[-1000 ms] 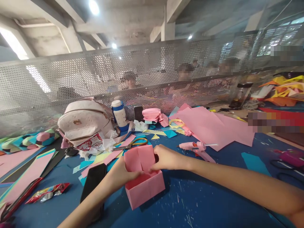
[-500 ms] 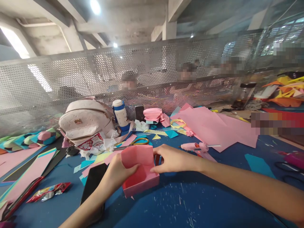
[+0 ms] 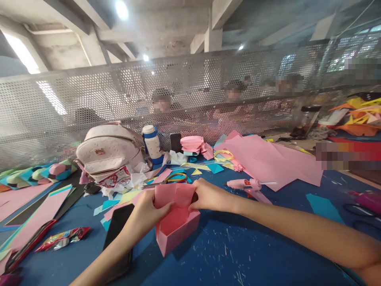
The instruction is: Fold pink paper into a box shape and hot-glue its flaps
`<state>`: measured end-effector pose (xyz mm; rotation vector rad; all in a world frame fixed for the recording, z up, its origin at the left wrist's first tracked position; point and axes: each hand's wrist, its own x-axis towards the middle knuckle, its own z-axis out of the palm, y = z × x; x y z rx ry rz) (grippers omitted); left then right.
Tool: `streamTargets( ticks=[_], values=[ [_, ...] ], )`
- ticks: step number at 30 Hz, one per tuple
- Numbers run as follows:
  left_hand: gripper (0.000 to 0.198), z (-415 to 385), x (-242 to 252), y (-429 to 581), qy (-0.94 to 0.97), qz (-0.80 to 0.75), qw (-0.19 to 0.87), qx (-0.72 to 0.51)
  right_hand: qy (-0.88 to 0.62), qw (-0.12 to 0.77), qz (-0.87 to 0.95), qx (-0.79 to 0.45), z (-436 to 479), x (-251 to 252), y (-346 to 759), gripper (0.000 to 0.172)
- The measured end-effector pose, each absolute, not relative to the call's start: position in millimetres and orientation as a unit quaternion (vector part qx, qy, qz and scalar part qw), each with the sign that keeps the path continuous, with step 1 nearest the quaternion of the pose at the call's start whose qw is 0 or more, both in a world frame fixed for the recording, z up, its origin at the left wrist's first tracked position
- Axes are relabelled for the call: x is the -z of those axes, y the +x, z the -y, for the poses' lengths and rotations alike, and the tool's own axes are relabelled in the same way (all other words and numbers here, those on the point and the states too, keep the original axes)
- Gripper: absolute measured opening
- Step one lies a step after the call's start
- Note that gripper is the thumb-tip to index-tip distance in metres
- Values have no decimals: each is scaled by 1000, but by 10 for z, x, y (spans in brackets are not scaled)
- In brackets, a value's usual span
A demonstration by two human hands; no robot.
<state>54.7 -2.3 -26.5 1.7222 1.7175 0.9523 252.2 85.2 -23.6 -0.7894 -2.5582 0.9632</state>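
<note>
A pink paper box (image 3: 178,234) with a raised back panel hangs low over the blue table, its open side facing up and toward me. My left hand (image 3: 153,210) grips the left edge of the raised panel, thumb on the inner face and fingers behind. On the right edge, my right hand (image 3: 205,196) pinches the paper, its fingertips partly hidden behind the panel. Under my left forearm lies a black phone (image 3: 119,230). A pink glue gun (image 3: 245,184) rests to the right of my right hand.
Gold-handled scissors (image 3: 175,178) and paper scraps lie behind the box. Farther back are a white backpack (image 3: 110,151), a bottle (image 3: 152,145) and large pink sheets (image 3: 274,159). A perforated metal screen (image 3: 119,91) stands behind, with people beyond it.
The box has turned and tilted, so a front corner now points toward me. My right hand has shifted slightly left, its fingers closing in on the panel edge.
</note>
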Motion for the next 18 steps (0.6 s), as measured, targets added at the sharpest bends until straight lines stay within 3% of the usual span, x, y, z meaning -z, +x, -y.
streamTargets(
  ticks=[8, 18],
  values=[
    [25, 1, 339, 518, 626, -636, 281, -354, -277, 153, 891, -326, -858, 281, 2505, 26],
    [27, -23, 303, 468, 616, -588, 349, -391, -293, 160, 874, -352, -772, 314, 2488, 18]
  ],
)
